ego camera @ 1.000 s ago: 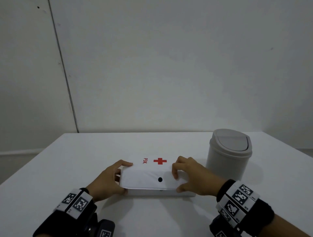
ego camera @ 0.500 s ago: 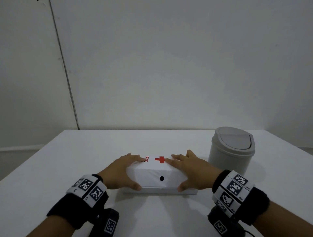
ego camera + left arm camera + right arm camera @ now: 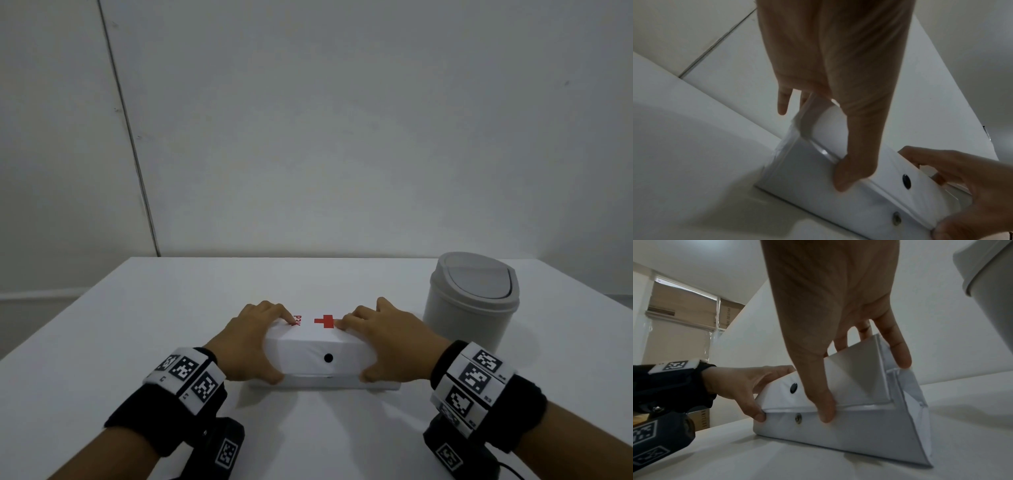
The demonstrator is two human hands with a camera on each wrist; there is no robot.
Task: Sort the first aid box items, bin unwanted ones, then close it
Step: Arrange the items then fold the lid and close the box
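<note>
White first aid box (image 3: pixel 322 353) sits on the table (image 3: pixel 137 342), clamped between both hands. Left hand (image 3: pixel 245 346) at its 9 o'clock end, right hand (image 3: pixel 387 342) at 3 o'clock; fingers curled over the lid, thumbs pressing the front flap. Bin (image 3: pixel 471 301) stands at the box's 2 o'clock, just beside it.

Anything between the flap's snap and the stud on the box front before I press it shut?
Nothing visible. The flap's black snap sits just above the metal stud; the left hand and right hand hold the first aid box at its ends, thumbs clear.
</note>
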